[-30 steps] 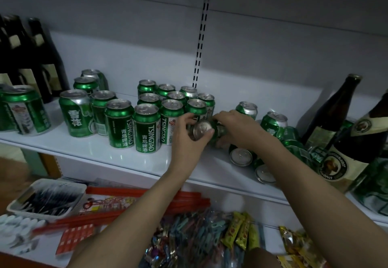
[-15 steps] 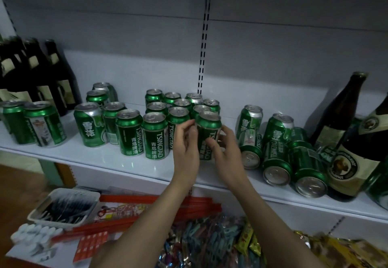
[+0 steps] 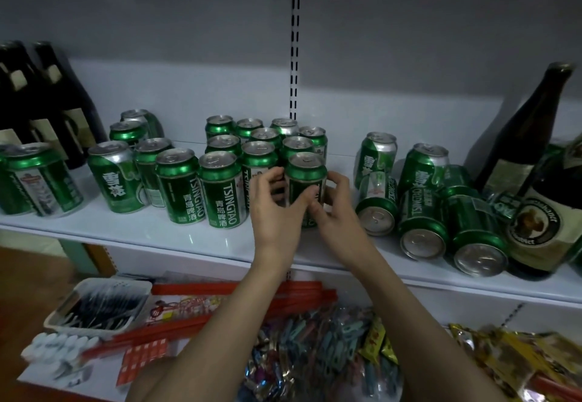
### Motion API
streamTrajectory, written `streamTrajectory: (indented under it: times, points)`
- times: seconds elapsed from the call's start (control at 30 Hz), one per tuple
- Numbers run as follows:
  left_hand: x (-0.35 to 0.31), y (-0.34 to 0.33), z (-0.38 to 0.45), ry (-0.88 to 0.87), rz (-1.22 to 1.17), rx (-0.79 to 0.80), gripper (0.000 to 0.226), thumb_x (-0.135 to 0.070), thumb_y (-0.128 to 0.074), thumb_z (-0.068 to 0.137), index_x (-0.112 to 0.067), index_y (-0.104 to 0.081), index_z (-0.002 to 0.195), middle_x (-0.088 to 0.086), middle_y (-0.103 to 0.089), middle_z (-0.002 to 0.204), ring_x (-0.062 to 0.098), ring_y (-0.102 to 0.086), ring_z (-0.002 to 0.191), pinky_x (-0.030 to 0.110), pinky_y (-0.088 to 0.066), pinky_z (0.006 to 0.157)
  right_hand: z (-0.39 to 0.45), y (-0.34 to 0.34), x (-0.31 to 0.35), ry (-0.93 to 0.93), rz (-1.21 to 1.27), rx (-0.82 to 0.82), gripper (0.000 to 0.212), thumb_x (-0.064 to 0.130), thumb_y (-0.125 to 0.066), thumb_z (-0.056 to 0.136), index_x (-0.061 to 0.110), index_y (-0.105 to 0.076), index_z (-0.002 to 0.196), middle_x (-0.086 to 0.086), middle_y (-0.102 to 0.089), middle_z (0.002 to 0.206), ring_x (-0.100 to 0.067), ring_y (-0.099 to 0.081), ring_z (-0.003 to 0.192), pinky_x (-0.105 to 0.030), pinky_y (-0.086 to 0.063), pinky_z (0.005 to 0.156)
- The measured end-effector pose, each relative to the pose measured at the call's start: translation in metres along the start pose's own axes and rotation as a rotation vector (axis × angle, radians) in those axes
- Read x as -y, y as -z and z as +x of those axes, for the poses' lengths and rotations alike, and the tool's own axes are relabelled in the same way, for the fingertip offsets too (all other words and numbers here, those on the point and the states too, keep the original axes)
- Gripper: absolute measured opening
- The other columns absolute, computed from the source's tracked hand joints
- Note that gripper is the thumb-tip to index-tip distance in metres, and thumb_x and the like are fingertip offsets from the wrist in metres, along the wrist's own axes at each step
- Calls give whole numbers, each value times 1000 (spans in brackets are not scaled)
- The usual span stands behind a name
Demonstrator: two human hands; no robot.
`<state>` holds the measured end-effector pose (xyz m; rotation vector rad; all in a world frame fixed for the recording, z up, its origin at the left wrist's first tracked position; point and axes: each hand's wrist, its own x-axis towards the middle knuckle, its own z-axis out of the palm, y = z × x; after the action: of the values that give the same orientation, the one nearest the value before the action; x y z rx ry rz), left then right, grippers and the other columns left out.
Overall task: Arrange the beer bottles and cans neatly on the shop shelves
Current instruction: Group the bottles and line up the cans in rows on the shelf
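An upright green Tsingtao can (image 3: 306, 171) stands on the white shelf (image 3: 157, 231), at the right end of the front row of upright green cans (image 3: 220, 187). My left hand (image 3: 277, 206) curls round its left side and my right hand (image 3: 333, 209) curls round its right side, thumbs in front. More upright cans (image 3: 267, 137) fill the rows behind. To the right, several green cans (image 3: 422, 222) lie on their sides or lean in a heap. Two brown bottles (image 3: 516, 137) stand at the far right, and dark bottles (image 3: 47, 99) at the far left.
A second group of upright green cans (image 3: 116, 178) stands left of the Tsingtao rows. Below the shelf lie a white tray of dark items (image 3: 100, 304), red packets (image 3: 189, 323), clothes pegs (image 3: 318, 348) and yellow snack bags (image 3: 516, 364). A slotted upright (image 3: 294, 39) runs up the back wall.
One second ago both hands held the can tilted, its top facing me. It now stands upright at the right end of the front row, with both hands still round it.
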<state>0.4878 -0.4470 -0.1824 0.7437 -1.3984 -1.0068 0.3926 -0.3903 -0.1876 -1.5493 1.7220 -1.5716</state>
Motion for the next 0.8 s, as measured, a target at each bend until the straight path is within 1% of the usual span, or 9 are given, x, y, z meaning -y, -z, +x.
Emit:
streamTrajectory:
  times: [0.1,0.2,0.27,0.4,0.47,0.57,0.67,0.73,0.8]
  points:
    - [4,0,1,-68,101,-66,53,-25,-80,79,-18,-58,127,-6,-49,122,11,-54,113,30,-50,98,4,-2,-5,35,-92,-43,61,23,-65,92,29,-29,141,8,-48,127,-10,-51,118,-37,-48,98]
    - [5,0,1,-108,154,-96,52,-26,-78,81,-20,-58,129,-8,-49,116,14,-53,109,38,-50,96,5,-3,-5,26,-137,-86,69,21,-71,89,32,-30,142,2,-49,106,-14,-57,91,-26,-47,73]
    - [3,-1,0,-145,155,-121,49,-22,-78,81,-21,-58,126,-15,-48,109,13,-54,99,36,-52,89,5,-2,-5,7,-144,-101,69,21,-73,88,30,-31,142,-2,-55,85,-11,-57,72,-27,-47,61]
    - [5,1,-1,-179,139,-135,41,-19,-79,81,-21,-62,117,-25,-51,107,6,-56,98,35,-54,87,4,-3,-6,-45,-178,-114,64,23,-76,86,25,-37,136,-2,-59,77,-12,-60,72,-35,-53,68]
    - [5,3,0,-144,88,-116,39,-14,-78,81,-22,-63,116,-22,-58,107,1,-58,100,27,-54,89,4,-3,-5,-59,-186,-116,60,19,-75,86,23,-38,134,1,-58,74,-10,-60,72,-29,-52,66]
    - [5,4,1,-20,-6,24,44,-1,-73,84,-18,-62,123,-9,-65,114,-1,-61,108,14,-51,89,2,-1,-2,-70,-190,-172,52,14,-70,89,21,-38,130,4,-58,71,-4,-59,68,-23,-48,62]
    - [6,0,2,30,-10,226,54,4,-66,88,-19,-54,135,-18,-58,121,2,-55,121,15,-47,98,0,0,-2,-84,-162,-261,41,12,-61,95,21,-37,126,1,-62,73,-9,-61,68,-30,-49,61]
    - [6,-1,2,14,43,317,57,3,-60,93,-20,-46,142,-24,-53,123,-11,-49,119,8,-41,98,-1,-1,-2,-66,-145,-301,36,10,-56,96,26,-33,120,-1,-63,76,-8,-61,68,-26,-46,58]
    - [6,-2,2,-23,125,379,58,-3,-55,96,-26,-39,147,-22,-47,133,-19,-43,117,4,-36,97,-2,-1,0,-54,-140,-323,36,11,-53,98,29,-29,116,-2,-63,82,-4,-60,69,-15,-41,53]
